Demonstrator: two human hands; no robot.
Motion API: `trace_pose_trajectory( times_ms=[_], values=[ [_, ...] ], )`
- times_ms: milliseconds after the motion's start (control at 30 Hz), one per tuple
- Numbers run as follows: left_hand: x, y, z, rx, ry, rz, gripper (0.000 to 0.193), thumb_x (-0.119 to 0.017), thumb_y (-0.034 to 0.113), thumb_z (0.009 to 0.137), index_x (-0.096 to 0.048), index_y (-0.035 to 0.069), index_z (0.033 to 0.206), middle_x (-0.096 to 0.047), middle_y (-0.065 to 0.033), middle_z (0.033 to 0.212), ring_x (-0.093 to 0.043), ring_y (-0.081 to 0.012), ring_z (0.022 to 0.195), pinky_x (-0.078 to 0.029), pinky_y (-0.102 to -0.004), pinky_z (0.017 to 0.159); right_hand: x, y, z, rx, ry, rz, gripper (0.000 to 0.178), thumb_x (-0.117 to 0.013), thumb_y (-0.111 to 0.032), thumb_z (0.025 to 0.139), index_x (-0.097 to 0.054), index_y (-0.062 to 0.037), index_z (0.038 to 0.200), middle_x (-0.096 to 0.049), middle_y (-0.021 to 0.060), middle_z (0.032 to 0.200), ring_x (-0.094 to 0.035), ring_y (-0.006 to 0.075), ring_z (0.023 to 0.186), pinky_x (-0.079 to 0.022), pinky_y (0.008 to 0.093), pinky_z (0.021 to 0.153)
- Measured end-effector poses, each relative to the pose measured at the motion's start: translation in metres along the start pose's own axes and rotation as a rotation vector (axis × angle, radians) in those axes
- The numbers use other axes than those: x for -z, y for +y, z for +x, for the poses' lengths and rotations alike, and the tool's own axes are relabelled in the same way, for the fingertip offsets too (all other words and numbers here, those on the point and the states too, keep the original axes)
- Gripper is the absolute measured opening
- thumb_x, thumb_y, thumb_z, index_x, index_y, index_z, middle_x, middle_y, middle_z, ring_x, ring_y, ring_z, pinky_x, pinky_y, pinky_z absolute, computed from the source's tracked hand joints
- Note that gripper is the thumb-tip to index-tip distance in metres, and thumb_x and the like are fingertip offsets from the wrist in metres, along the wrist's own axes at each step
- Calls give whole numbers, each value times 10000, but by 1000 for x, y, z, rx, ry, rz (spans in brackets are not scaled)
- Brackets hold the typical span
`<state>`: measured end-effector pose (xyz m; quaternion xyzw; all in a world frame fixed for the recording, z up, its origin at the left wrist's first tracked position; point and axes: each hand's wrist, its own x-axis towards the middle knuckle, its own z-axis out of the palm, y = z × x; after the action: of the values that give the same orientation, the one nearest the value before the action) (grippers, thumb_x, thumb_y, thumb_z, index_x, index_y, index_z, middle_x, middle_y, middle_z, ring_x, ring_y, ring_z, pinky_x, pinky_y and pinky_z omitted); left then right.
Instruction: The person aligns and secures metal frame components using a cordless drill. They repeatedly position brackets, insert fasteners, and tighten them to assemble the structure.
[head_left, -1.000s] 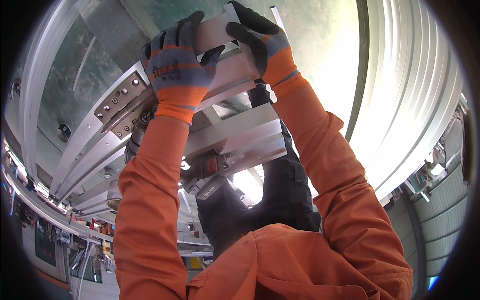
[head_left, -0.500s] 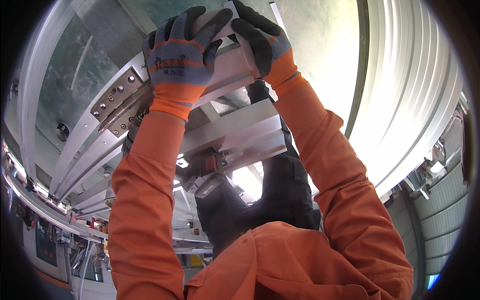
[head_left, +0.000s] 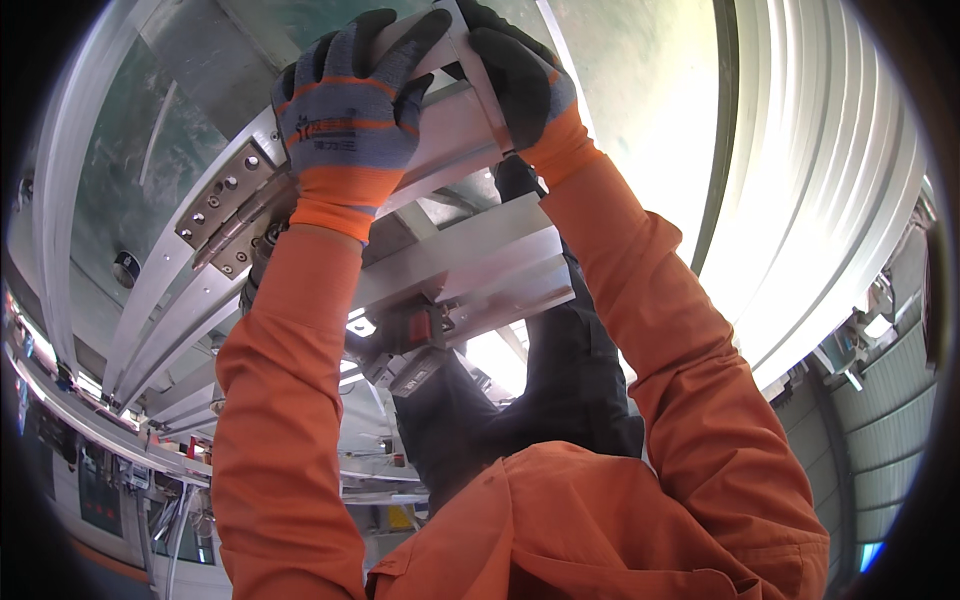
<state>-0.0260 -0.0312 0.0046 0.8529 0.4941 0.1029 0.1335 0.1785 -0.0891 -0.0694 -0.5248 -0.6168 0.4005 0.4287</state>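
Both my hands wear grey gloves with black fingers and orange cuffs. At the top of the view my left hand (head_left: 350, 115) is closed over a silver aluminium profile (head_left: 455, 130), its fingers bent across the far side. My right hand (head_left: 525, 85) wraps round the end of the same profile, beside a narrow flat upright edge. The fingertips of both hands are partly hidden behind the metal. To the left of my left wrist, a steel hinge (head_left: 235, 208) with screw holes lies on a long metal bar.
Nearer my body, another aluminium profile (head_left: 480, 265) crosses above my dark trousers. A power tool with a battery (head_left: 415, 335) sits by it, partly hidden. Long pale profiles (head_left: 830, 190) are stacked at the right. Several curved-looking bars (head_left: 180, 330) run along the left.
Both hands have shifted slightly to the left, with the profile's end moving along. Their grip looks the same.
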Motion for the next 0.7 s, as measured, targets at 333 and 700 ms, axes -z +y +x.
trace_pose_trajectory(
  times_ms=[333, 700],
  values=[
    [0, 0, -1, 8, 19, -23, 550, -769, 291, 899, -675, 455, 1416, -656, 41, 1392, -630, -316, 1212, -486, -491, 1067, -13, -16, 15, -481, 111, 424, 422, -647, -210, 1019, -695, -80, 1418, -722, 75, 1397, -670, 174, 1176, -504, 320, 1038],
    [-11, -5, -7, 54, -2, -36, 522, -745, 387, 897, -661, 525, 1393, -597, 61, 1446, -568, -309, 1291, -419, -584, 1101, -3, -26, 7, -124, 74, 172, 303, -632, -24, 1001, -654, 56, 1292, -625, 242, 1475, -729, 369, 1173, -591, 406, 993]
  ],
)
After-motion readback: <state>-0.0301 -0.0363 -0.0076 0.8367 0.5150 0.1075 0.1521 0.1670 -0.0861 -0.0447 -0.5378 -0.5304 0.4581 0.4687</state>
